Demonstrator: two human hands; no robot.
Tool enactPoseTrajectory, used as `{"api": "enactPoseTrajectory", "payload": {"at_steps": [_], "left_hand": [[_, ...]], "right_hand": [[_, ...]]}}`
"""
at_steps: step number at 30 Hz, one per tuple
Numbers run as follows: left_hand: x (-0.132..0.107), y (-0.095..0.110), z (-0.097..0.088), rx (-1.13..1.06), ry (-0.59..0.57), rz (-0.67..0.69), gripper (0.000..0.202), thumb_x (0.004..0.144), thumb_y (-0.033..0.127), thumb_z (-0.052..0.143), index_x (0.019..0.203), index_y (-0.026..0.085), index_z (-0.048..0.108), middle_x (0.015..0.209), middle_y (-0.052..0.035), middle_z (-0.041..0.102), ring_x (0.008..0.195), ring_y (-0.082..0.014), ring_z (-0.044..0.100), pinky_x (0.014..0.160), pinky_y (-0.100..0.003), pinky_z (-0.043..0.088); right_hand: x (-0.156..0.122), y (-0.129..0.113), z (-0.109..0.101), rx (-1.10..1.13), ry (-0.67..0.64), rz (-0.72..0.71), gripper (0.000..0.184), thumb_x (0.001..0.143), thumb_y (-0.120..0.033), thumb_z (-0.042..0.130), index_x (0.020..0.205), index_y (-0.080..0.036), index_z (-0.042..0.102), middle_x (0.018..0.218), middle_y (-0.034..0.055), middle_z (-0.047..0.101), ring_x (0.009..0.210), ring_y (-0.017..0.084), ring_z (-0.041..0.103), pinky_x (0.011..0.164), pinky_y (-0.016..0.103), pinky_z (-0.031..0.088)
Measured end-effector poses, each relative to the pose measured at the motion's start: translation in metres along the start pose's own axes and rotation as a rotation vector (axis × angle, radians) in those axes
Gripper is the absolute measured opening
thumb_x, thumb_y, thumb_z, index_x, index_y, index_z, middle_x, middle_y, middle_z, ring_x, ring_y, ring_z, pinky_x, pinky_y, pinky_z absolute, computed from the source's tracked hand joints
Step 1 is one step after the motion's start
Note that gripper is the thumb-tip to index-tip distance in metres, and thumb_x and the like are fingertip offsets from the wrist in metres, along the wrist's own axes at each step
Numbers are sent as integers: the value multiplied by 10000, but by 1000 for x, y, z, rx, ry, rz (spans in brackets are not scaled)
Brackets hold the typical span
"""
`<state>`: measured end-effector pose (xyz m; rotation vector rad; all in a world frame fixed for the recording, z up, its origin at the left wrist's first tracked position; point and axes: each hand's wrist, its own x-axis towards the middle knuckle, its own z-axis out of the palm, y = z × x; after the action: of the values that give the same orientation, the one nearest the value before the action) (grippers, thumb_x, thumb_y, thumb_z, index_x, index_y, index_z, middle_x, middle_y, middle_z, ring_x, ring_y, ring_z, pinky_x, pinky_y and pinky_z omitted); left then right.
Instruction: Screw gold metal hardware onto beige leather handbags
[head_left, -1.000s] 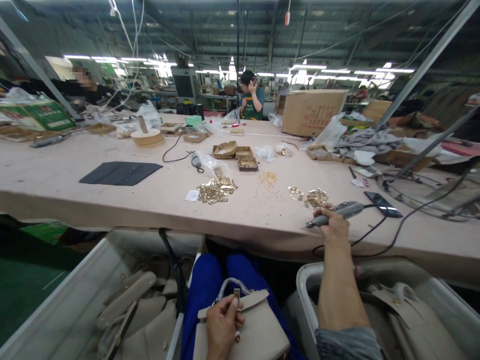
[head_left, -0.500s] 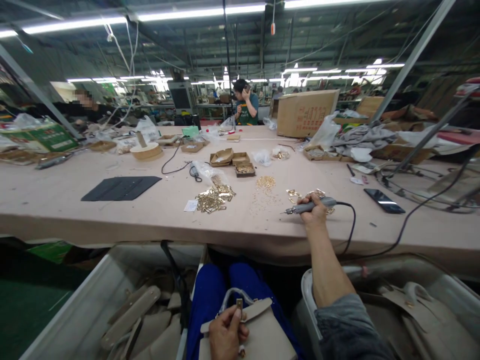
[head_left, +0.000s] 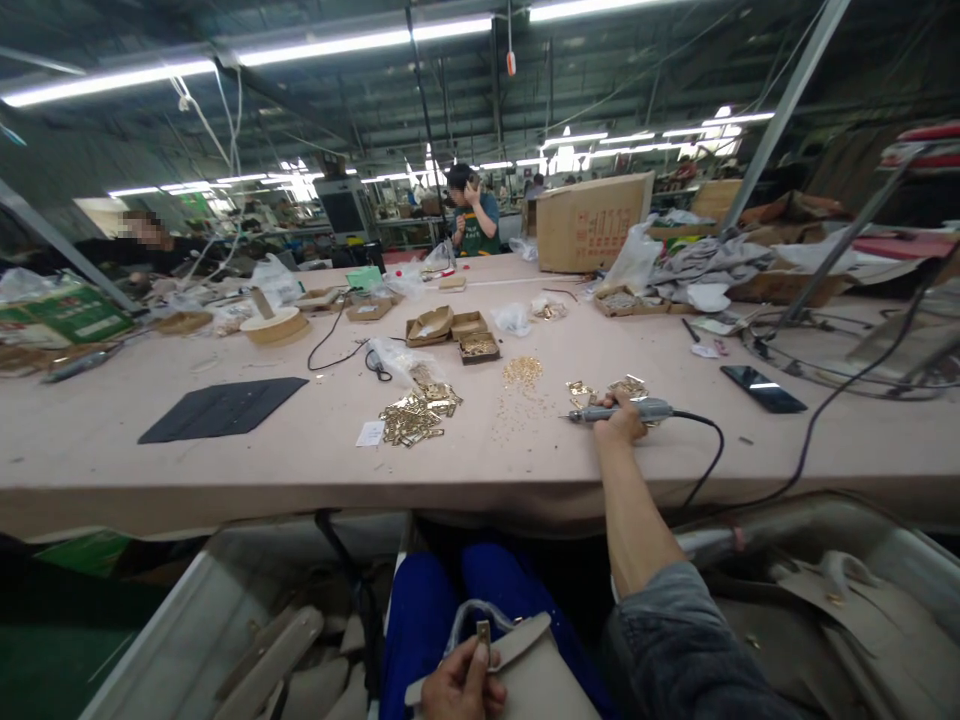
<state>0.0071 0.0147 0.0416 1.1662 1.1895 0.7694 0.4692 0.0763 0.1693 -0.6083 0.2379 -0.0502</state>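
My right hand (head_left: 621, 425) is wrapped round a grey electric screwdriver (head_left: 654, 408), low over the table beside small gold metal frames (head_left: 628, 386). The tool lies nearly level, its bit toward the left and its cord trailing right. On my lap rests a beige handbag (head_left: 547, 680) with a plastic-wrapped handle (head_left: 480, 606). My left hand (head_left: 459, 688) is closed at the bag's flap, thumb and fingers pinching a small gold metal plate (head_left: 484, 632) that stands upright. Whether the plate is fastened to the bag cannot be made out.
Gold metal plates (head_left: 414, 418) and tiny gold pieces (head_left: 523, 372) lie heaped on the table (head_left: 300, 465). A black panel (head_left: 221, 410) is at left, a phone (head_left: 763, 388) at right. Bins of beige bag parts (head_left: 187, 610) flank my legs. A person (head_left: 476, 215) sits opposite.
The view has tilted and shifted a little. My right hand has carried the screwdriver slightly farther over the table, toward the gold frames. My left hand keeps its pinch on the plate.
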Motion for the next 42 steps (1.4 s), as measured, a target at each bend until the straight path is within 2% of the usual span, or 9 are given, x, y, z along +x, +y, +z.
{"api": "enactPoseTrajectory", "payload": {"at_steps": [9,15,21,27,31,42], "left_hand": [[4,-2,1,-9,-14,-19,758,585,864,759,725,120,800,444,-83,620,326,-159,533,355,-230,439],[4,5,1,-17,-7,-27,734,565,859,775,712,140,803,451,-75,629,334,-158,536,348,-228,440],[1,17,3,-34,17,-30,733,542,844,797,728,135,811,474,-76,644,341,-181,547,337,-262,460],[1,14,5,-57,49,-10,743,524,849,799,721,132,807,520,-87,671,334,-166,546,319,-240,437],[1,12,4,-32,40,-13,753,535,857,787,706,124,800,440,-70,609,316,-172,535,328,-244,446],[0,16,2,-12,-6,4,709,600,829,777,712,129,802,437,-71,622,339,-168,544,352,-236,448]], "right_hand": [[3,10,2,14,74,-47,496,717,-370,893,760,-231,418,673,-35,575,517,105,515,409,244,531],[5,13,3,10,94,-64,464,723,-305,873,746,-225,416,670,-39,572,517,98,513,383,220,504],[5,13,3,13,90,-62,442,735,-294,859,749,-221,422,674,-34,577,529,103,528,410,232,532],[7,11,1,23,103,-37,418,744,-265,850,756,-213,435,688,-27,587,526,90,512,412,215,517],[8,11,0,19,104,-30,400,752,-252,833,759,-215,435,689,-27,585,521,92,516,406,218,517],[8,8,-1,-31,130,-55,427,741,-230,806,808,-244,385,713,-44,591,493,97,533,381,210,514]]}}
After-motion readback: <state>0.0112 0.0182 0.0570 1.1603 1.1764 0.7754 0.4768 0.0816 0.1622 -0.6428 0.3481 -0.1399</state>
